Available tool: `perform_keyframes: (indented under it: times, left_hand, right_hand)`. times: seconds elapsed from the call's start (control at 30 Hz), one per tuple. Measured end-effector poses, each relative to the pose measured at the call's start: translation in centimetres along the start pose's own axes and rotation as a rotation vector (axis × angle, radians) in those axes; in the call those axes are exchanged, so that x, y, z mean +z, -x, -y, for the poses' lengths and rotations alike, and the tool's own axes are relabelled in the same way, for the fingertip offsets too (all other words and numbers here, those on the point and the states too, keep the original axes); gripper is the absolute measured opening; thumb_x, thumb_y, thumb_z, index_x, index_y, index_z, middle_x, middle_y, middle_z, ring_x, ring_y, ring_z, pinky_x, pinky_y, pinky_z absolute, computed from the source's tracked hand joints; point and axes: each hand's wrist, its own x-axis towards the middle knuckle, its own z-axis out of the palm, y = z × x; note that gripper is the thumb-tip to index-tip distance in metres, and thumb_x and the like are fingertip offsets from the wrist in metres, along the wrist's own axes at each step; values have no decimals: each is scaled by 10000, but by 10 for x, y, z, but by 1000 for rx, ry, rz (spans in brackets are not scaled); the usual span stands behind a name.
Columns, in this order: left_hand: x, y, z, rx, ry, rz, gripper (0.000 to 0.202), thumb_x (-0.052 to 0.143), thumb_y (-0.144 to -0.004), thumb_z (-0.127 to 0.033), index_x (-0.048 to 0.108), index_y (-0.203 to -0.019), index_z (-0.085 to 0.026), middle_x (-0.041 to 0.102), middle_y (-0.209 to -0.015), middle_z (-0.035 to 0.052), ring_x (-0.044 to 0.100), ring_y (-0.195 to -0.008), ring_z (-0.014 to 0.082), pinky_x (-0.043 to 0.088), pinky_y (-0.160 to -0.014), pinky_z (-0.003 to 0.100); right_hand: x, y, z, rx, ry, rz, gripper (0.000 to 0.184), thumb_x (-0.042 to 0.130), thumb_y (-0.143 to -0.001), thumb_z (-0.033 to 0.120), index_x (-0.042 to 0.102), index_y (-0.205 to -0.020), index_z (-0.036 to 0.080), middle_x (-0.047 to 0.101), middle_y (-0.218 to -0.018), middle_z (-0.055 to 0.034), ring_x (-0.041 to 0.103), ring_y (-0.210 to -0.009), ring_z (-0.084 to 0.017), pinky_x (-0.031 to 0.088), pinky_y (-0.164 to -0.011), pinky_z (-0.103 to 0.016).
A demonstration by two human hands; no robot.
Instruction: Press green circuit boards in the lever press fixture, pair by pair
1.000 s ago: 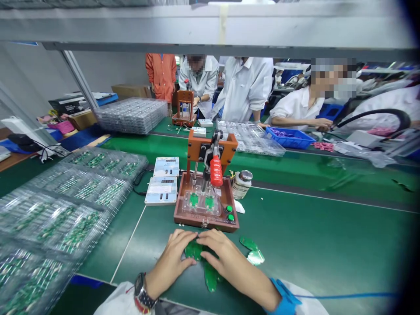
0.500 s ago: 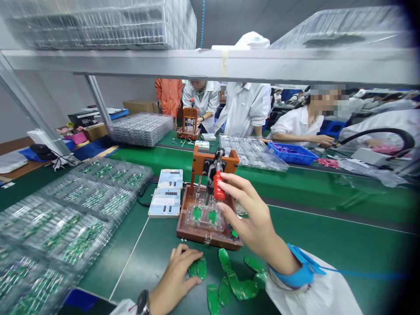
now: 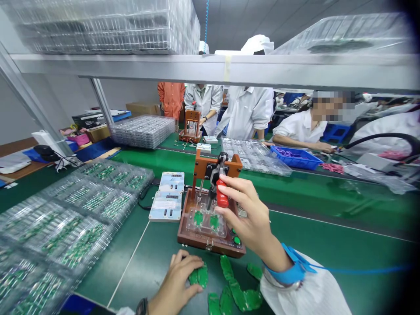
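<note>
The red handle (image 3: pixel 222 195) of a toggle clamp on a test fixture (image 3: pixel 210 247) is between the thumb and fingers of my right hand (image 3: pixel 251 218). Under the clamp, a clear plate covers two small green circuit boards (image 3: pixel 214 221) in the fixture. My left hand (image 3: pixel 179 280) lies low on the bench, its fingers curled over a few green circuit boards (image 3: pixel 202 276) with the thumb along their near side. More loose green boards (image 3: pixel 238 295) are scattered to the right of that hand. A blue wrist strap (image 3: pixel 288 267) circles my right wrist.
Left of the fixture stand two small meter boxes (image 3: pixel 166 205) with displays. Clear trays (image 3: pixel 88 210) full of green boards cover the bench's left. A metal shelf (image 3: pixel 131 68) crosses overhead. Co-workers (image 3: pixel 247 109) work beyond, near a blue basket (image 3: pixel 295 158).
The view has shifted slightly, so the scene sits a little lower. Both hands keep nearly the same places on the red handle and the boards.
</note>
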Motion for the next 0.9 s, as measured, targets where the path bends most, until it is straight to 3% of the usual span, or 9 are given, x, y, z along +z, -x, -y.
perform_keyframes:
  times: [0.4,0.9]
  left_hand:
    - [1,1,2,-4,3,-1,468,774,-736,-252,642,-1184,-263,638,-1224,67,503,-1088,276,353,-930,391]
    - [0,1,0,-2,0,-13,476,804,-703,-180,657,-1153,-225,650,-1211,55,515,-1076,259,356,-916,366]
  right_hand:
    - [2,4,-1,33,-55,6,343,620,-878,225,540,-1211,230,568,-1225,-121,570,-1096,-236,509,-852,-380]
    - [6,5,-5,-20,7,-16,292,591,-899,245,536,-1181,193,575,-1213,-141,579,-1085,-231,495,-833,-365]
